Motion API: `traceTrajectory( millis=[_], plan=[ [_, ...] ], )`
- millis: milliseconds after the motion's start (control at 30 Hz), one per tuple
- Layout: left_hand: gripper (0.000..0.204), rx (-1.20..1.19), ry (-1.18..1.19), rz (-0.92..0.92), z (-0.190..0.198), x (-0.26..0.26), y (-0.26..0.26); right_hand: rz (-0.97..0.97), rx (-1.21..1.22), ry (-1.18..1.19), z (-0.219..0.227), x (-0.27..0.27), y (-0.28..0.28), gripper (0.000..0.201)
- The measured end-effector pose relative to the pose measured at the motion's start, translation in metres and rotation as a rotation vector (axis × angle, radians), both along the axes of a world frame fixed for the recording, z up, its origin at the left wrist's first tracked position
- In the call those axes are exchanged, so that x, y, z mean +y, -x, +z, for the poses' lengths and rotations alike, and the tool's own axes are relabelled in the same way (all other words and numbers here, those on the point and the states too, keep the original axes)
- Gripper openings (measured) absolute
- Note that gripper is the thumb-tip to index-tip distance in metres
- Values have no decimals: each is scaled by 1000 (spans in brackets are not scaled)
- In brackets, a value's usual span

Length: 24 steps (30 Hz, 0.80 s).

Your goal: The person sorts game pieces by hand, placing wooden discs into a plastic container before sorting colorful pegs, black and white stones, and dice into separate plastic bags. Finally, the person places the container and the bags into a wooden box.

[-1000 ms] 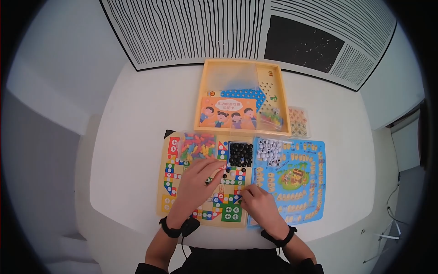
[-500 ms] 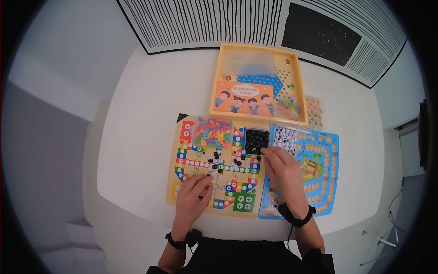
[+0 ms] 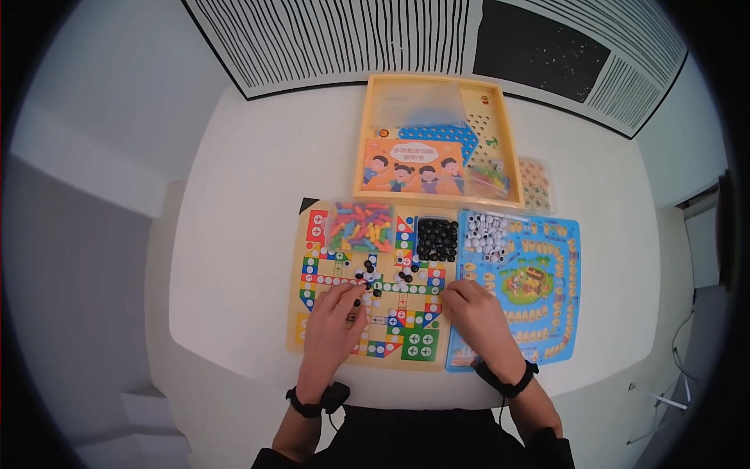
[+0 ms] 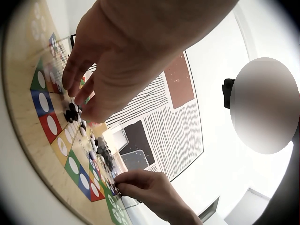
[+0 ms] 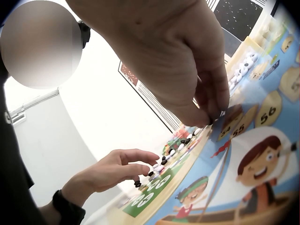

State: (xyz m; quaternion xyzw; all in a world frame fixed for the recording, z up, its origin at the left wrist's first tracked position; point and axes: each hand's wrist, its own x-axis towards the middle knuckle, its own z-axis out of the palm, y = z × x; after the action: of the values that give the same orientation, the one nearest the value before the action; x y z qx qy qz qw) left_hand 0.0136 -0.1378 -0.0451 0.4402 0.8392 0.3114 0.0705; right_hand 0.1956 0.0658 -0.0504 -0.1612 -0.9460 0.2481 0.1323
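Note:
My left hand (image 3: 332,332) is over the colourful board (image 3: 426,363), fingers apart and slightly bent. Black pieces (image 4: 72,113) lie close to its fingertips in the left wrist view. Mixed black and white pieces (image 3: 405,275) are scattered mid-board. At the seam between this board and the blue one, my right hand (image 3: 486,322) has thumb and fingers together; a small black piece (image 5: 209,122) shows between the tips in the right wrist view. Behind the hands stand a box of black pieces (image 3: 437,239) and a heap of white pieces (image 3: 486,236).
A clear box of coloured pegs (image 3: 359,227) is on the board's upper left. Further back, a yellow tray (image 3: 362,168) holds an orange booklet (image 3: 414,166) and bags. The blue board (image 3: 558,289) lies on the right, with a patterned packet (image 3: 536,184) behind it.
My right hand went up to the black-piece box, then came back down to the boards' seam. My left hand withdrew from mid-board, then shifted slightly up. The head view shifted too.

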Motion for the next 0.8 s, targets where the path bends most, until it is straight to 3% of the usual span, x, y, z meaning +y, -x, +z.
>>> traceTrajectory(
  millis=[67, 133, 267, 433, 500, 800],
  plan=[
    [40, 1, 1, 4, -2, 0, 0, 6, -23, 64, 9, 1, 1, 23],
    [39, 1, 10, 2, -2, 0, 0, -62, 201, 105, 28, 6, 12, 24],
    [32, -16, 4, 26, -4, -4, -1, -173, 329, 74, 53, 12, 31, 23],
    [22, -38, -13, 46, -11, -7, 0, 163, 187, -39, 27, -1, 38, 32],
    [20, -218, 10, 92, -10, -7, -1, 170, 133, -48, 16, -6, 43, 34],
    [12, -243, 34, 108, -5, -7, 1, 180, 59, -36, 0, -9, 45, 30]
  ],
)
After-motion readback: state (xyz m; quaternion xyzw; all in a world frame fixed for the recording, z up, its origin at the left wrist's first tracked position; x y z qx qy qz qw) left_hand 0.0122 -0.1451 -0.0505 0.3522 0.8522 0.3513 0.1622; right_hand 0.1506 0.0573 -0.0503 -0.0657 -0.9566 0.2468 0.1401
